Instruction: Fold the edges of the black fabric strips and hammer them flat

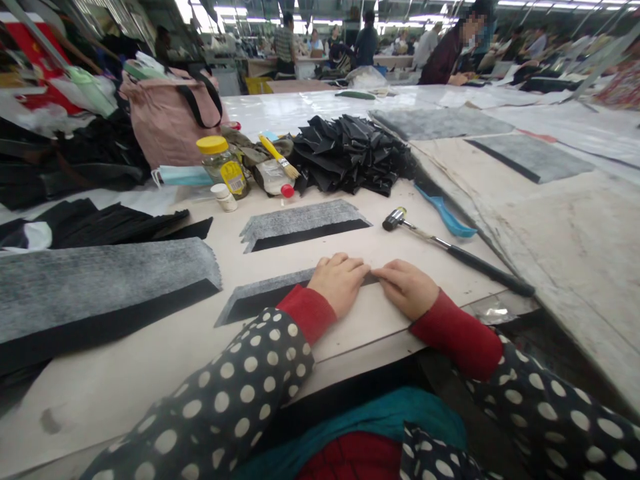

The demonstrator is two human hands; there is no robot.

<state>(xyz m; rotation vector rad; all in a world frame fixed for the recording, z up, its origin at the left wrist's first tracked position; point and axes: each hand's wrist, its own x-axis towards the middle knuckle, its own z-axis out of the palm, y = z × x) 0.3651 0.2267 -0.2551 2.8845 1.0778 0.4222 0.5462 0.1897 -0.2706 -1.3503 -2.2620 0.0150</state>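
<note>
My left hand [340, 283] lies over the right part of a grey-and-black fabric strip [265, 300], its fingers together and pointing right, the thumb hidden. At the strip's right end, my right hand [409, 288] pinches the edge between thumb and forefinger; the fingertips of both hands nearly meet. A second fabric strip [305, 223], grey with a black edge, lies flat just beyond. To the right rests a hammer [445, 247] with a black handle, and past it a blue curved tool [445, 210].
A large grey-and-black fabric piece [110, 287] covers the left side. Behind stand a yellow-lidded jar [223, 167], a small white bottle [223, 197], a yellow brush [280, 157], a heap of black pieces [350, 153] and a pink bag [170, 113]. A person [455, 47] leans over the far table.
</note>
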